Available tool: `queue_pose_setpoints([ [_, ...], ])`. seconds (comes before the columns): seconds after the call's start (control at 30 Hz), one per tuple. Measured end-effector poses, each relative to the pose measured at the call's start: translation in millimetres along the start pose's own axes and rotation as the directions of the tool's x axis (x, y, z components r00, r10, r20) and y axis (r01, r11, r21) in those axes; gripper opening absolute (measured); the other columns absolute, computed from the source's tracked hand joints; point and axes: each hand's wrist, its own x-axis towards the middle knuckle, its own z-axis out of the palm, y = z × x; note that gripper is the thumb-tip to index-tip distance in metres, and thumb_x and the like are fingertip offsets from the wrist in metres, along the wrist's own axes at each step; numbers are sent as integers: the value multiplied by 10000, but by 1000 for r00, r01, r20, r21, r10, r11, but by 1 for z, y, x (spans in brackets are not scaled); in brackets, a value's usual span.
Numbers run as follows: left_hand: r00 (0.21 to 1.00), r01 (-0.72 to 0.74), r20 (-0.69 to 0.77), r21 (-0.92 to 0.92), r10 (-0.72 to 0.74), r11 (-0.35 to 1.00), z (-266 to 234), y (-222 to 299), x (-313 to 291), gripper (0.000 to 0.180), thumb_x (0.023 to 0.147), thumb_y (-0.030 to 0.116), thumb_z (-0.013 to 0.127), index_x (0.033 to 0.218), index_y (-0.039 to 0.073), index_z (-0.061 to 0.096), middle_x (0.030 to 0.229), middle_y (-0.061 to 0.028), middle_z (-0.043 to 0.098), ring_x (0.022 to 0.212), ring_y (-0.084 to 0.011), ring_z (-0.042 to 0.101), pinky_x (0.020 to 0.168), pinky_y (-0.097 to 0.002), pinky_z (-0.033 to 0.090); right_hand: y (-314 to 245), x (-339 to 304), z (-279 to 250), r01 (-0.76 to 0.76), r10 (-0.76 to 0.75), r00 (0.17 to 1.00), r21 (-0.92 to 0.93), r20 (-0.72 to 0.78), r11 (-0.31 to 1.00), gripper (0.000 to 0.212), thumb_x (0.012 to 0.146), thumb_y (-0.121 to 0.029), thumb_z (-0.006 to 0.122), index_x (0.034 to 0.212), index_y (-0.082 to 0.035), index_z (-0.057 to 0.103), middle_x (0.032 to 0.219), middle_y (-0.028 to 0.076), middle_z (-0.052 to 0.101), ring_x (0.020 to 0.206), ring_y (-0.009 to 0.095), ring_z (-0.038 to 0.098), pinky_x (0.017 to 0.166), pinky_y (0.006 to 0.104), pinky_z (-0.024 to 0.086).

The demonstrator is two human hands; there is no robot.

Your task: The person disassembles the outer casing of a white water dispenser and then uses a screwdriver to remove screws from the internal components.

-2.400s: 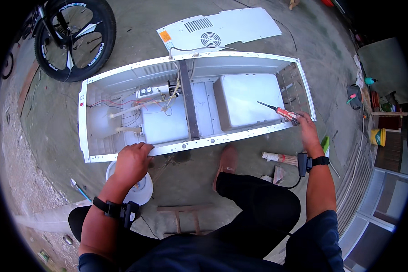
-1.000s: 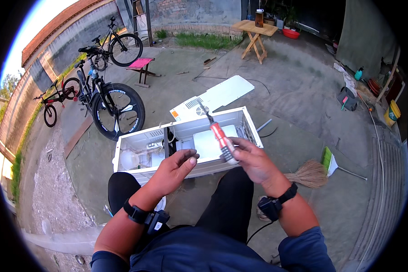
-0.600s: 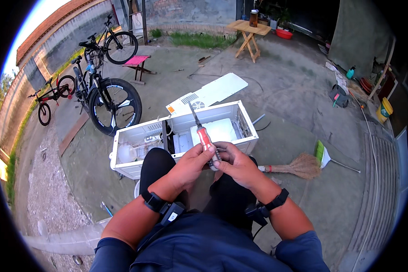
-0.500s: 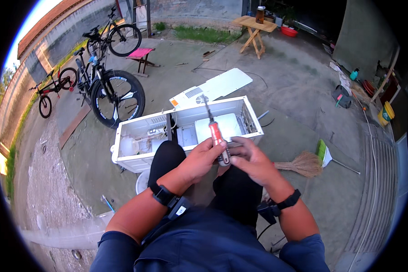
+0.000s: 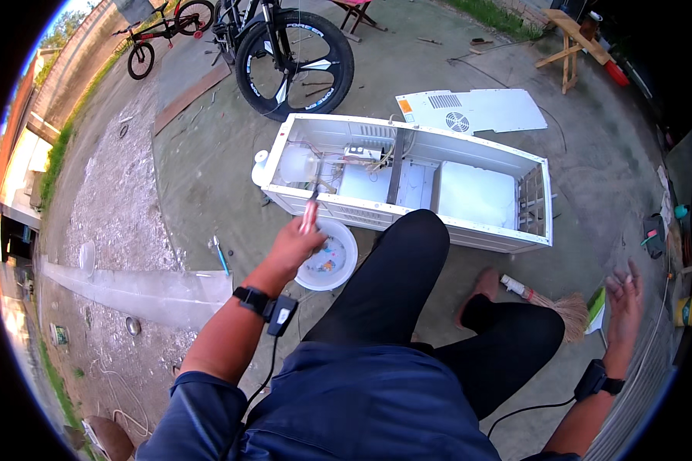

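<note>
My left hand (image 5: 297, 244) is closed around the red handle of a screwdriver (image 5: 310, 217), whose shaft points away over the near wall of a white appliance casing (image 5: 469, 230). The casing lies on the ground with its upper side uncovered. Wires and a small metal box (image 5: 363, 154) show in its left compartment; a large white panel (image 5: 478, 194) fills part of the right one. Under my left hand stands a white basin (image 5: 350, 257) with small colourful marks inside. Out to the far right, my right hand (image 5: 624, 306) is raised and holds nothing, its fingers apart.
A flat white cover panel (image 5: 507, 109) lies beyond the casing. Behind it stands a bicycle (image 5: 284, 61). A straw broom (image 5: 565, 311) and a green-and-white brush (image 5: 597, 307) lie at the right. A blue-handled tool (image 5: 221, 256) rests on the ground at left.
My hands have parted: the left carried the screwdriver left, toward the casing's left end, and the right let go and swung far right. The view has turned left and down.
</note>
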Motion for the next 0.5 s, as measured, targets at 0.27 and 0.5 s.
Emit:
queue_pose_setpoints([
  [0.27,533,832,-23,-166,-846,529,-61,-172,-120,330,898,275,685,1147,75,605,1004,-86,660,893,-218,651,793,-336,522,37,175,77,-13,41,992,-231,117,973,559,1015,-341,576,1478,-63,433,1211,100,618,1026,150,632,966,314,450],
  [0.5,308,913,-60,-263,-950,312,-34,-129,-100,426,910,89,668,1316,79,538,1125,-119,681,976,-245,686,851,-383,564,83,320,159,29,69,964,-359,256,933,599,981,-415,604,1451,-66,473,1211,104,614,1062,174,633,1001,328,455],
])
